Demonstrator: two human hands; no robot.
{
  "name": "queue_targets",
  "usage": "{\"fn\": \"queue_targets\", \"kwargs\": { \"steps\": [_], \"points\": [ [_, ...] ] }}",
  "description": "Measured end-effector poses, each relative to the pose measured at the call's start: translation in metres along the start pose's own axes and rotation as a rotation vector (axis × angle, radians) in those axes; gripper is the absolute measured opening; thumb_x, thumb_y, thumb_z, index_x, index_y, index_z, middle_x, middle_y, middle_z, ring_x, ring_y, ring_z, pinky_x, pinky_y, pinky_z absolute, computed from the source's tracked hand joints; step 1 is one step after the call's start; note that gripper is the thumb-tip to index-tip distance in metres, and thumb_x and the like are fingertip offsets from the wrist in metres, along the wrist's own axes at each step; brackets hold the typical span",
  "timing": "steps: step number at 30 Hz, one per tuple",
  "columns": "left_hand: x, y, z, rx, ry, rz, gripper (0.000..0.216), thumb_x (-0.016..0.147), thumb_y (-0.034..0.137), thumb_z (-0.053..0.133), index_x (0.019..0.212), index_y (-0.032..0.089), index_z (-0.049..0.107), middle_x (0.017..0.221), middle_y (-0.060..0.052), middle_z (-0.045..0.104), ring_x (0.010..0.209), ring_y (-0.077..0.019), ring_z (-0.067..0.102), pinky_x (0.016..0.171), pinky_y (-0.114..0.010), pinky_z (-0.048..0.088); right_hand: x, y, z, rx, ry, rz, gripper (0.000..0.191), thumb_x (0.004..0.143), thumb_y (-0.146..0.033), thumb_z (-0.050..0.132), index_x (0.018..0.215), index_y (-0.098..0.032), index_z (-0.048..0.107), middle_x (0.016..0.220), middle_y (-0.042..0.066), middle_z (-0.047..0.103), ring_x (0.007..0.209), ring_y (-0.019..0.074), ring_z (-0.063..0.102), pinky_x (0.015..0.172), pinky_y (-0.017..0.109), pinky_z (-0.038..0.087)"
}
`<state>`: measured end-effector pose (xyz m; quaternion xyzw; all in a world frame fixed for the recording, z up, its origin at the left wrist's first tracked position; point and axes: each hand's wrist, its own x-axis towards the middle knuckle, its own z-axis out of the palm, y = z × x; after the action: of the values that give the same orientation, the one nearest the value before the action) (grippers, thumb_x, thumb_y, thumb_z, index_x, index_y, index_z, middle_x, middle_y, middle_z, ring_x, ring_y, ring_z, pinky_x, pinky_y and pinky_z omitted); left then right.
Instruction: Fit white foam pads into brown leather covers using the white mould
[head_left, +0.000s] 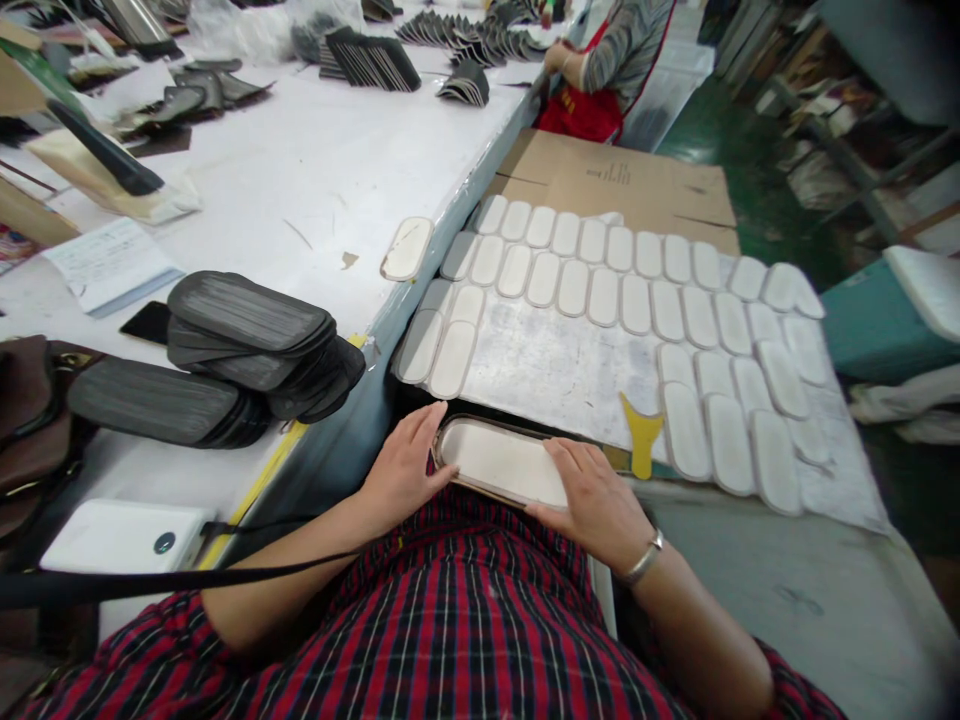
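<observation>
Close to my body I hold an oblong piece (pixel 502 460) with rounded ends, a pale flat inside and a dark raised rim. My left hand (pixel 409 460) grips its left end, thumb on the near edge and fingers on the far side. Around the right end, my right hand (pixel 592 495) is closed with fingers over the pale face. Just beyond it, a metal board (pixel 555 350) carries rows of pale oblong pieces (pixel 604 297). A yellow spreader (pixel 642 436) lies at the board's near edge, right of my right hand.
On the white table (pixel 300 190) at left are stacks of dark oblong pieces (pixel 247 330), a white device (pixel 124 535) and a paper note (pixel 112 262). One pale piece (pixel 407 248) lies at the table edge. Cardboard (pixel 615 185) and a person in a red apron (pixel 589 100) are farther back.
</observation>
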<state>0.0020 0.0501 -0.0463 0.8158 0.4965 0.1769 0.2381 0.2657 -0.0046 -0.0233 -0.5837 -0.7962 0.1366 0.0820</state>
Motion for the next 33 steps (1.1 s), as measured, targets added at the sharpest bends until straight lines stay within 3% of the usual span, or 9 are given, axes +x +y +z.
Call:
{"fn": "queue_targets", "kwargs": {
  "steps": [2, 4, 6, 9, 15, 19, 24, 29, 33],
  "points": [
    [0.001, 0.007, -0.001, 0.158, -0.004, 0.247, 0.053, 0.08, 0.018, 0.05, 0.131, 0.017, 0.037, 0.136, -0.009, 0.04, 0.126, -0.0233, 0.033, 0.105, -0.041, 0.028, 0.001, -0.001, -0.001, -0.019, -0.006, -0.01, 0.069, 0.066, -0.045, 0.067, 0.122, -0.011, 0.043, 0.117, 0.014, 0.05, 0.107, 0.0293, 0.044, 0.095, 0.044, 0.038],
    [0.004, 0.014, -0.001, 0.22, -0.142, 0.48, 0.043, 0.082, 0.012, 0.044, 0.124, 0.018, 0.045, 0.127, -0.008, 0.049, 0.118, -0.0209, 0.041, 0.1, -0.037, 0.033, 0.001, -0.003, -0.002, -0.032, -0.009, -0.014, 0.07, 0.066, -0.045, 0.067, 0.122, -0.011, 0.043, 0.117, 0.015, 0.05, 0.107, 0.0297, 0.044, 0.094, 0.044, 0.039],
    [0.01, 0.023, 0.001, 0.255, -0.3, 0.611, 0.035, 0.082, 0.013, 0.045, 0.116, 0.017, 0.051, 0.116, -0.008, 0.056, 0.106, -0.0199, 0.048, 0.093, -0.035, 0.037, 0.001, -0.004, -0.003, -0.034, -0.011, -0.012, 0.07, 0.066, -0.045, 0.067, 0.122, -0.01, 0.044, 0.117, 0.016, 0.05, 0.106, 0.0299, 0.044, 0.093, 0.044, 0.039],
    [0.02, 0.036, 0.002, 0.335, -0.393, 0.632, 0.032, 0.082, 0.024, 0.049, 0.113, 0.017, 0.053, 0.103, -0.009, 0.059, 0.093, -0.0206, 0.05, 0.082, -0.035, 0.038, 0.002, -0.005, -0.005, -0.001, -0.014, -0.004, 0.068, 0.066, -0.044, 0.068, 0.121, -0.011, 0.045, 0.116, 0.015, 0.05, 0.106, 0.0295, 0.044, 0.094, 0.045, 0.038],
    [0.033, 0.056, 0.007, 0.458, -0.458, 0.735, 0.071, 0.071, 0.063, 0.053, 0.128, 0.022, 0.041, 0.094, -0.007, 0.055, 0.083, -0.0224, 0.047, 0.069, -0.034, 0.032, -0.008, 0.004, -0.009, 0.383, 0.017, 0.081, 0.078, 0.068, -0.048, 0.065, 0.131, -0.016, 0.033, 0.13, 0.013, 0.04, 0.119, 0.0275, 0.037, 0.1, 0.046, 0.034],
    [0.042, 0.06, 0.012, 0.5, -0.503, 0.791, 0.071, 0.067, 0.063, 0.057, 0.124, 0.021, 0.045, 0.093, -0.007, 0.055, 0.083, -0.0225, 0.047, 0.069, -0.034, 0.031, -0.024, 0.012, -0.003, 0.78, 0.182, 0.256, 0.063, 0.084, -0.046, 0.047, 0.136, -0.021, 0.023, 0.142, 0.011, 0.024, 0.128, 0.0236, 0.031, 0.1, 0.042, 0.035],
    [0.049, 0.067, 0.019, 0.454, -0.517, 0.914, 0.065, 0.065, 0.058, 0.063, 0.113, 0.016, 0.052, 0.112, -0.011, 0.05, 0.1, -0.0248, 0.044, 0.078, -0.034, 0.032, -0.031, 0.015, -0.001, 0.961, 0.292, 0.375, 0.056, 0.087, -0.048, 0.041, 0.134, -0.022, 0.028, 0.141, 0.011, 0.028, 0.129, 0.0235, 0.029, 0.101, 0.044, 0.035],
    [0.052, 0.078, 0.024, 0.415, -0.563, 0.878, 0.053, 0.068, 0.06, 0.058, 0.097, 0.016, 0.055, 0.098, -0.008, 0.054, 0.089, -0.0224, 0.047, 0.072, -0.032, 0.034, -0.036, 0.027, -0.021, 1.075, 0.592, 0.596, 0.047, 0.089, -0.049, 0.031, 0.13, -0.026, 0.033, 0.14, 0.009, 0.028, 0.129, 0.0249, 0.029, 0.085, 0.044, 0.049],
    [0.052, 0.082, 0.029, 0.381, -0.518, 0.853, 0.07, 0.071, 0.06, 0.056, 0.124, 0.018, 0.041, 0.101, -0.008, 0.053, 0.088, -0.0223, 0.047, 0.073, -0.032, 0.035, -0.046, 0.038, -0.021, 1.139, 0.687, 0.633, 0.039, 0.086, -0.046, 0.041, 0.118, -0.024, 0.045, 0.131, 0.007, 0.04, 0.123, 0.0229, 0.037, 0.085, 0.04, 0.05]
  ]
}}
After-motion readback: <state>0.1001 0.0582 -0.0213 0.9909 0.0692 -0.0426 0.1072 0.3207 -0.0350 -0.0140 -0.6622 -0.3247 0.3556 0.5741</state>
